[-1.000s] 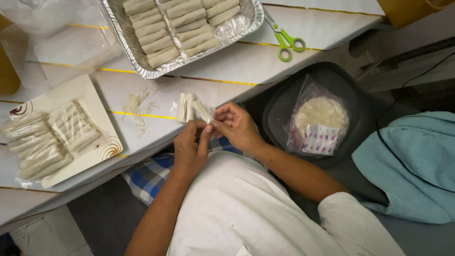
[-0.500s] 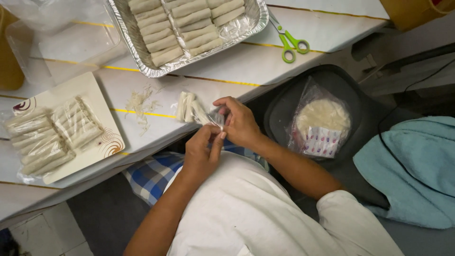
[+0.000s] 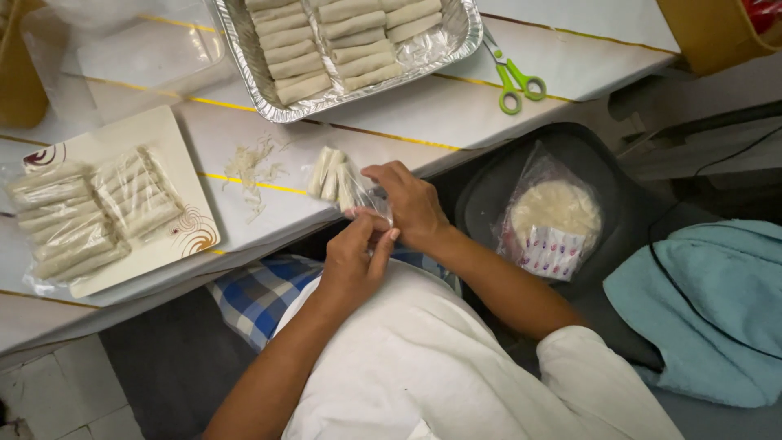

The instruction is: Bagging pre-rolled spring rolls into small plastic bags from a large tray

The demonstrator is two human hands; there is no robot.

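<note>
The white table point(image 3: 521, 73) is carrying everything here. On it, at the far edge, the big foil tray point(image 3: 244, 49) is sitting packed with rolls. Left of the tray, the square plate point(image 3: 175, 151) is holding bagged rolls. Green scissors point(image 3: 515, 81) are lying right of the tray. Below the tray, at the near edge, the small clear bag of rolls point(image 3: 336, 175) is resting, with the right hand point(image 3: 411, 204) pinching its mouth closed and the left hand point(image 3: 354, 259) gripping that same plastic end.

Clear bag of rolls point(image 3: 338, 181) in hands; round wrapper pack point(image 3: 554, 220) right.
</note>
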